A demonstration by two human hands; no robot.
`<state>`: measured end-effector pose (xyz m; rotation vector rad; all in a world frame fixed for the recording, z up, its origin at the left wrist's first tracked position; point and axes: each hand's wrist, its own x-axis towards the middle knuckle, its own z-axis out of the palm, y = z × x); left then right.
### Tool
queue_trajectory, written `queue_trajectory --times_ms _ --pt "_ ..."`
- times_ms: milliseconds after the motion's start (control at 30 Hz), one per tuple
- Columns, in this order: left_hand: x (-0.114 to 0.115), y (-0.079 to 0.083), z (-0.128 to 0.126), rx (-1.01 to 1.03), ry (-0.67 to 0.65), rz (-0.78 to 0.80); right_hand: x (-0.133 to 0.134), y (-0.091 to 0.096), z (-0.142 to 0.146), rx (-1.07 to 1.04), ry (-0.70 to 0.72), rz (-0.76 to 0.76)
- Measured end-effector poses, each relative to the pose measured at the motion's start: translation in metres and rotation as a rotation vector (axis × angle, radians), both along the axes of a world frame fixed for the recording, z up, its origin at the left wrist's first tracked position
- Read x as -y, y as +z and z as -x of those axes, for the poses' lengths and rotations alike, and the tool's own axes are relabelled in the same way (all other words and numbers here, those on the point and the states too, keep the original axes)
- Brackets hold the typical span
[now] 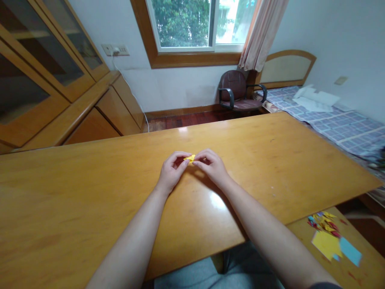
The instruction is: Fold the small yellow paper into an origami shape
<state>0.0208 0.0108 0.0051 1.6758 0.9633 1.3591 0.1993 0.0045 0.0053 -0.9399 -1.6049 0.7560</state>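
A small piece of folded yellow paper [190, 159] is held between my two hands, just over the middle of the wooden table [120, 200]. My left hand [173, 168] pinches its left side between thumb and fingers. On the other side, my right hand [212, 164] grips the right end in the same kind of pinch. Fingertips cover parts of the paper, so its full shape cannot be made out.
On a lower surface at the right lie a heap of small coloured folded papers [325, 223], yellow sheets [326, 244] and light blue sheets [350, 251]. Beyond the table stand an armchair [237, 90], a bed [339, 120] and a glass-door cabinet [75, 100].
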Motion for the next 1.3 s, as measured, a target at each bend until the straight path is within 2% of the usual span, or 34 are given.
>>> queue_trajectory --times_ms 300,767,1133,1300 --pt "0.0002 -0.0054 -0.0004 0.075 -0.024 0.076 0.0011 0.0023 0.0009 0.0 -0.006 0.039" --pt "-0.0017 -0.0034 0.0015 -0.052 0.002 -0.042 0.0007 -0.0011 0.0026 0.047 -0.017 -0.008" --pt "-0.0024 -0.0043 0.0006 0.057 -0.026 0.036 0.0019 0.0039 0.0016 -0.016 -0.029 0.053" --pt "-0.002 -0.0046 -0.0004 0.013 -0.02 0.003 0.0009 0.0022 0.0013 -0.034 -0.015 0.047"
